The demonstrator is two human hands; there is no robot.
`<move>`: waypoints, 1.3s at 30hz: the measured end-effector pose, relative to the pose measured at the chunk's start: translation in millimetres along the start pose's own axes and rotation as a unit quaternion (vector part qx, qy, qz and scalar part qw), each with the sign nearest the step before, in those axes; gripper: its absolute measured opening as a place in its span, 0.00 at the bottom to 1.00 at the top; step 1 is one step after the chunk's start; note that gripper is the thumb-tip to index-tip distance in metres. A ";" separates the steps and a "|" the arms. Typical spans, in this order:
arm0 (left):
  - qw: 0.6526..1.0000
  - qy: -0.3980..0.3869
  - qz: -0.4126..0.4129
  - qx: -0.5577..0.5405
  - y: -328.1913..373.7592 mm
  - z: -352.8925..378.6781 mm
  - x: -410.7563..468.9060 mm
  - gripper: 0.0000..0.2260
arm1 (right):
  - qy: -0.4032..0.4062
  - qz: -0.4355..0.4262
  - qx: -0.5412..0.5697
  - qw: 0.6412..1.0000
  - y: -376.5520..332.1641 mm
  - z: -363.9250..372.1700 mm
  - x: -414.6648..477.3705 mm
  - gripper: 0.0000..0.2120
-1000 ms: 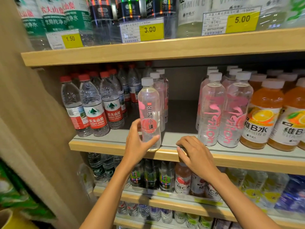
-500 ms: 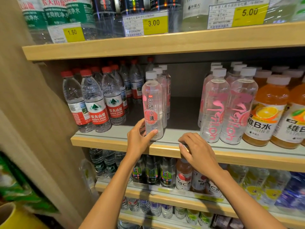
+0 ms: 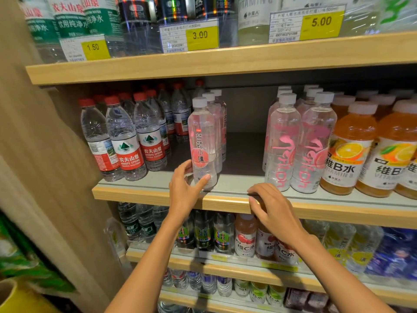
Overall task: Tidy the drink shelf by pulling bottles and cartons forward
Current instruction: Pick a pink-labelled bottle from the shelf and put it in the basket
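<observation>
Though upright, bottle [image 3: 203, 143] within left hand [image 3: 184, 190]

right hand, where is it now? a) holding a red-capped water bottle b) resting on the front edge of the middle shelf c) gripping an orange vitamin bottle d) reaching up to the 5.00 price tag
b: the right hand lies with fingers curled over the front edge of the middle shelf and holds no bottle, while the left hand grips the base of the clear pink-label bottle.

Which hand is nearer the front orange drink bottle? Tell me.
Right. The right hand rests on the shelf edge left of the orange drink bottle; the left hand is farther left, around a clear bottle.
</observation>
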State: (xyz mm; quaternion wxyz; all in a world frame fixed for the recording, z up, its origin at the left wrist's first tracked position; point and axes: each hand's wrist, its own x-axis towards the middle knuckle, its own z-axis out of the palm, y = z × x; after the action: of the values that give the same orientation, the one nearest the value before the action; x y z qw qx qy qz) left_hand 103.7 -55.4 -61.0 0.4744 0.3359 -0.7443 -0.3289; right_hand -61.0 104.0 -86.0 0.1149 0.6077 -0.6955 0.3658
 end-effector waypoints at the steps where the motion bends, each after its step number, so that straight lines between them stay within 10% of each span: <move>1: 0.998 0.052 0.029 0.014 4.5 2.5 -7.3 0.19 | 0.014 0.001 -0.005 1.000 5.0 -4.5 -6.8 0.05; 4: 0.984 0.123 0.127 0.024 30.9 20.2 -26.6 0.09 | 0.059 0.006 -0.020 0.998 23.4 -18.6 -25.9 0.06; 7: 0.986 0.037 0.165 -0.007 64.5 50.5 -26.0 0.10 | 0.097 0.020 -0.048 0.994 40.2 -30.4 -37.2 0.07; 14: 0.992 -0.110 0.003 -0.062 126.7 117.1 16.3 0.22 | 0.114 0.041 -0.101 0.987 48.8 -36.7 -39.6 0.05; 32: 0.989 0.006 0.024 -0.143 153.8 121.9 26.6 0.18 | 0.059 0.074 -0.037 0.995 43.2 -51.1 -41.1 0.06; 36: 0.975 -0.028 -0.006 -0.222 154.2 103.1 18.6 0.13 | 0.124 0.168 0.157 0.965 29.3 -57.2 -36.5 0.07; 39: 0.947 -0.089 -0.033 -0.307 162.1 89.0 12.5 0.09 | 0.077 0.219 0.431 0.872 12.2 -62.3 -24.8 0.08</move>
State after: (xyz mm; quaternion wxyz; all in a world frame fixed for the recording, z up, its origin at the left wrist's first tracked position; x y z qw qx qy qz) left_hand -13.3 40.1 46.3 0.4751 0.1680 -0.6351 -0.5854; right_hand -84.2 163.2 -61.5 -0.1881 0.3990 -0.5731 0.6906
